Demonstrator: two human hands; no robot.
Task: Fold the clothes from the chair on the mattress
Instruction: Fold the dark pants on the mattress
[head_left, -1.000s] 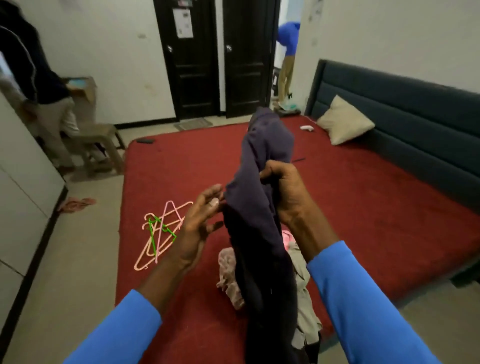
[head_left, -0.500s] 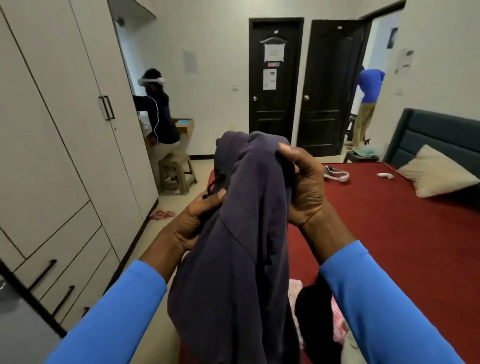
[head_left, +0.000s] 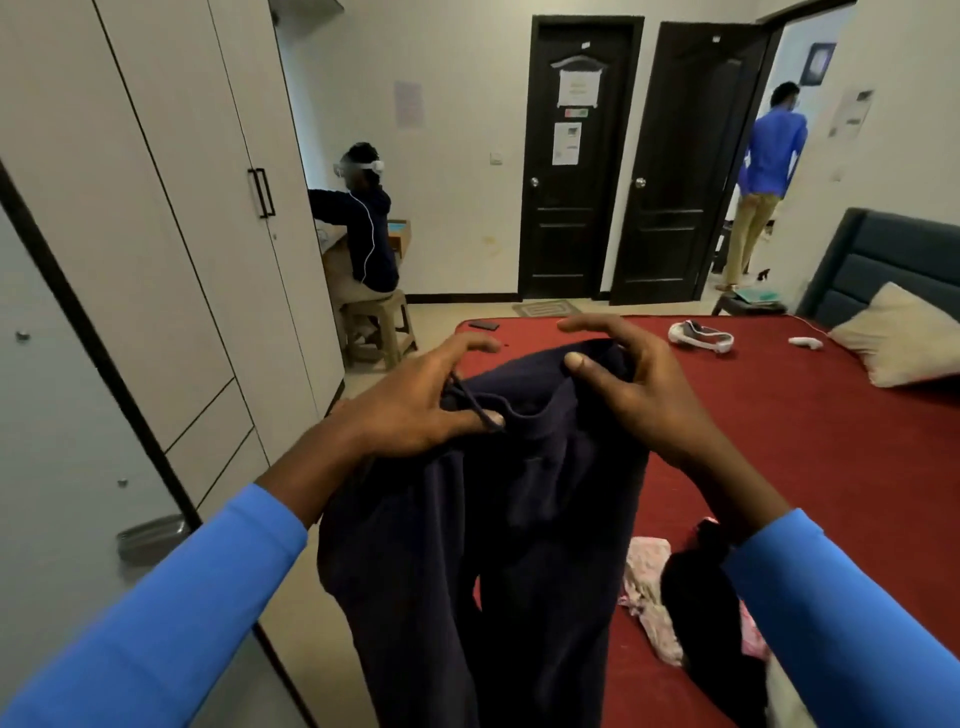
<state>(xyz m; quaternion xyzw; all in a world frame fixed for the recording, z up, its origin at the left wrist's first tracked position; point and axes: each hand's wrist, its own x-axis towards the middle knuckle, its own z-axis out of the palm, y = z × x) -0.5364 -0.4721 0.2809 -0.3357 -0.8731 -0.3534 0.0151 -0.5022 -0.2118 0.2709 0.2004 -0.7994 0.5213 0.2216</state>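
I hold up dark navy drawstring trousers (head_left: 519, 545) by the waistband, over the near edge of the red mattress (head_left: 810, 457). My left hand (head_left: 415, 405) pinches the waistband's left side at the drawstring, with its other fingers spread. My right hand (head_left: 628, 384) pinches the right side between thumb and fingers. The legs hang down towards the bottom of the view. A small heap of other clothes (head_left: 675, 597), pink-patterned and black, lies on the mattress below my right forearm.
White wardrobe doors (head_left: 156, 260) stand close on the left. A person sits on a stool (head_left: 379, 325) at the back; another stands in the right doorway. On the mattress lie a white headset (head_left: 701, 338), a controller (head_left: 805, 342), a phone (head_left: 484, 326) and a beige pillow (head_left: 893, 338).
The trousers went from a bunched bundle to being spread at the waistband between both hands. My view swung up and left, from the mattress to the wardrobe and doors.
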